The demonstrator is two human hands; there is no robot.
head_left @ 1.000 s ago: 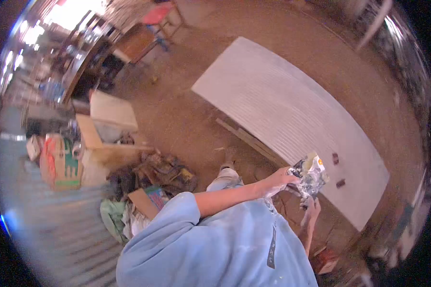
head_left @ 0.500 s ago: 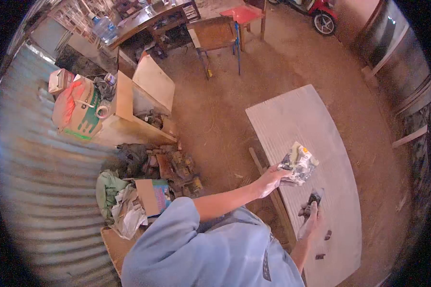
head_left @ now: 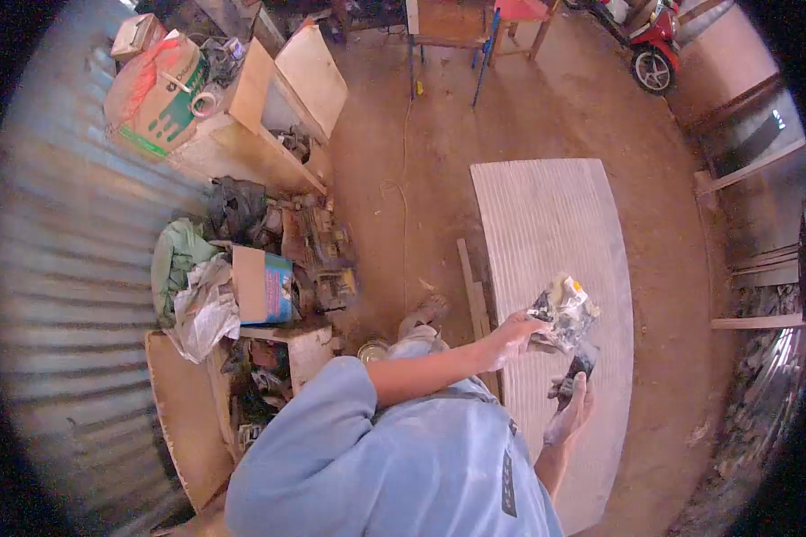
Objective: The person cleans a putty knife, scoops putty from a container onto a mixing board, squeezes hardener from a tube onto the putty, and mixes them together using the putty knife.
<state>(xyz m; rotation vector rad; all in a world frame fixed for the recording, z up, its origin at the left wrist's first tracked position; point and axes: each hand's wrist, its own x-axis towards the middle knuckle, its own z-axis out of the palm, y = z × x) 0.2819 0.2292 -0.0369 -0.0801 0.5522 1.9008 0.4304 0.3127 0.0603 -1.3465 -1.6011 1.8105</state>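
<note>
My left hand (head_left: 513, 342) grips the lower edge of a flat, crumpled-looking piece (head_left: 566, 315), smeared black, white and cream, with an orange spot near its top. What this piece is made of I cannot tell. Close below it, my right hand (head_left: 575, 413) is closed on a small dark scraper (head_left: 583, 362) with a greyish, see-through-looking blade. The blade's tip is at the lower edge of the smeared piece; whether they touch is unclear. Both hands are dusted white. Beneath them lies a long pale board (head_left: 551, 210) with ribbed lines and a curved right side.
A wooden cabinet (head_left: 210, 161) with an open door and a cardboard box (head_left: 157, 94) on top stands left. Below are a green bag (head_left: 181, 259) and a blue carton (head_left: 264, 285). A chair (head_left: 448, 27) and red motorbike (head_left: 654, 45) are at the back.
The view has shifted, showing more floor and clutter at left. My right hand has brought the scraper up close to the smeared piece in my left hand.
</note>
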